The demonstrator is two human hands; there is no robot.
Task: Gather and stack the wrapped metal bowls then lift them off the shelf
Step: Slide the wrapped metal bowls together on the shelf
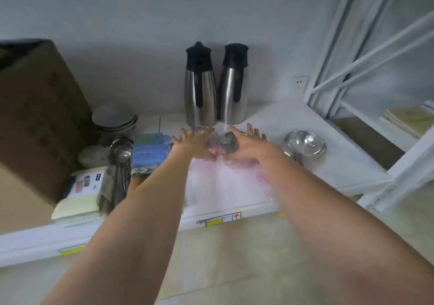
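Observation:
A wrapped metal bowl [222,141] in clear plastic sits on the white shelf [340,163], just in front of two steel jugs. My left hand [193,143] is against its left side and my right hand [249,143] against its right side, fingers spread, cupping it between them. Motion blur hides whether the palms press on it. A second wrapped metal bowl [305,143] stands alone to the right, apart from my hands. Clear plastic film with a pink tint [225,182] lies on the shelf below my wrists.
Two steel jugs with black tops [216,88] stand at the back. Left of my arms lie a blue packet [149,150], metal ladles [121,161], stacked grey bowls [115,119], a white pack [82,192] and a cardboard box [40,116]. White shelf frame [366,53] rises at right.

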